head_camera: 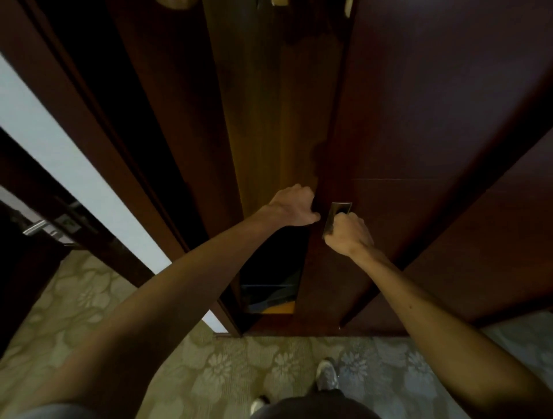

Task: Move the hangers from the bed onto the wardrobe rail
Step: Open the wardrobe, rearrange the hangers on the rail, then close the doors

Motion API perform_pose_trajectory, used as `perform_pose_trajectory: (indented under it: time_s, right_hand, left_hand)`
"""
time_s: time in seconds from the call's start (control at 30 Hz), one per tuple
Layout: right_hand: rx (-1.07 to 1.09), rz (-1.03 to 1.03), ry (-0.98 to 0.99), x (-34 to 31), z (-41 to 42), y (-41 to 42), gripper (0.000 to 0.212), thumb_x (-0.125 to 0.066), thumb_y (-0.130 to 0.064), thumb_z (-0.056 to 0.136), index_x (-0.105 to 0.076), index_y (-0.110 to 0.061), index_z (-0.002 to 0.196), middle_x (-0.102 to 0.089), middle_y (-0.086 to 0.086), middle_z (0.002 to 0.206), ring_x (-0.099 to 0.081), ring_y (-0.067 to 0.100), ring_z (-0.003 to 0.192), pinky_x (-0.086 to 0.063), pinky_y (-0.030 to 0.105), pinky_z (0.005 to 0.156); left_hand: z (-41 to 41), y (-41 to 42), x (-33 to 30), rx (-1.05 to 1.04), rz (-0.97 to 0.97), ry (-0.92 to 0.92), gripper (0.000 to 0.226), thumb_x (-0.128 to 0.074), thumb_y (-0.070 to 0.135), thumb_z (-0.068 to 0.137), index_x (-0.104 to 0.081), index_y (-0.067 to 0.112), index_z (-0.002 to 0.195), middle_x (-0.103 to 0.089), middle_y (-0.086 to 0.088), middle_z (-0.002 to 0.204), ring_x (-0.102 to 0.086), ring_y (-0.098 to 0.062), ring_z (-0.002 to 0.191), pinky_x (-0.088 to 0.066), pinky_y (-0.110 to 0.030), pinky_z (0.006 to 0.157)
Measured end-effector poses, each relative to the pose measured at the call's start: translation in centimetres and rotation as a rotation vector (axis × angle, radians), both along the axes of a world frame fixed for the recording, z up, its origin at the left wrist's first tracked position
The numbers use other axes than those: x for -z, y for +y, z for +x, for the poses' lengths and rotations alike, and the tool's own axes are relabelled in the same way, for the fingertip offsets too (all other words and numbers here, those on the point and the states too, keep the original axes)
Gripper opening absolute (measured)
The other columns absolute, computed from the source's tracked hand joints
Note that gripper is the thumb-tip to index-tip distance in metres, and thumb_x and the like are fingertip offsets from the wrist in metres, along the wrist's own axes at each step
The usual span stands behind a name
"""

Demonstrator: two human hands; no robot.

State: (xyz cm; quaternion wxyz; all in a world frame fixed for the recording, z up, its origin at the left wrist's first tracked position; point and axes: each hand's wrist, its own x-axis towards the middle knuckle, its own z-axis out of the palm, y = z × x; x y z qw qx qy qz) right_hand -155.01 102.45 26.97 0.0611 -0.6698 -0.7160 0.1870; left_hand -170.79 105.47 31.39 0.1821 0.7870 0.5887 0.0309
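Both hands on a dark reddish-brown wardrobe door (419, 119), person standing close in front of it. Left hand (291, 208) has its fingers curled round the door's left edge, thumb on the front face: grip clamped on the door edge. Right hand (348, 234) is curled into the recessed metal door pull (339, 210), fingers hooked in the slot, grip clamped on it. Door is partly slid aside; a narrow gap shows the wardrobe interior (269, 143), lighter warm-brown wood at the back, dark lower down, with something blurred and bluish near the bottom (269, 296), cannot tell what.

Hangers: only pale blurry bits at the very top edge (279, 2), too cropped to say if they are hangers. Rail and bed out of view.

Left of the wardrobe: a white wall strip (68, 167), then another dark door with a silver lever handle (37, 228). Floor is beige carpet with a flower pattern (227, 368). Light sneakers (327, 375) visible at the bottom, dark trousers above them.
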Motion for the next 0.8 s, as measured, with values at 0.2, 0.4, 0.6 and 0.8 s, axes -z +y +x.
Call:
perform_pose_trajectory:
  time_s: [0.2, 0.4, 0.6, 0.8]
  right_hand:
    - [-0.055, 0.011, -0.029, -0.1, -3.9, -0.6, 0.023, -0.068, -0.025, 0.089, -0.071, -0.005, 0.1, -0.07, 0.013, 0.101, -0.068, 0.034, 0.097, -0.054, 0.035, 0.07]
    - [-0.111, 0.015, -0.057, -0.1, -7.7, -1.0, 0.028, -0.069, -0.028, 0.09, -0.07, -0.006, 0.107, -0.069, 0.012, 0.109, -0.068, 0.032, 0.101, -0.054, 0.036, 0.074]
    - [-0.177, 0.012, -0.06, -0.3, -11.3, -1.4, 0.033, -0.071, -0.028, 0.089, -0.069, -0.005, 0.112, -0.069, 0.013, 0.113, -0.067, 0.032, 0.105, -0.057, 0.038, 0.079]
    - [-0.241, -0.008, -0.058, -0.9, -14.5, -1.7, 0.035, -0.071, -0.03, 0.09, -0.067, -0.005, 0.114, -0.068, 0.012, 0.116, -0.066, 0.033, 0.107, -0.056, 0.038, 0.079]
  left_hand:
    - [-3.6, -1.0, -0.1, -0.061, 0.013, 0.051, 0.03, -0.065, 0.037, 0.091, -0.056, 0.018, 0.071, -0.06, 0.001, 0.076, -0.06, -0.018, 0.077, -0.045, -0.031, 0.064]
    - [-7.2, -1.9, 0.0, -0.117, 0.008, 0.068, 0.028, -0.064, 0.037, 0.092, -0.059, 0.016, 0.075, -0.062, -0.001, 0.078, -0.064, -0.019, 0.074, -0.056, -0.036, 0.07]
    - [-10.5, -3.2, -0.2, -0.211, -0.011, 0.022, 0.022, -0.065, 0.035, 0.09, -0.063, 0.014, 0.084, -0.063, -0.003, 0.089, -0.064, -0.02, 0.079, -0.059, -0.039, 0.074]
    - [-13.1, -5.0, -0.3, -0.361, -0.022, -0.051, 0.033, -0.061, 0.02, 0.092, -0.051, 0.02, 0.061, -0.056, 0.0, 0.068, -0.061, -0.021, 0.07, -0.049, -0.034, 0.062]
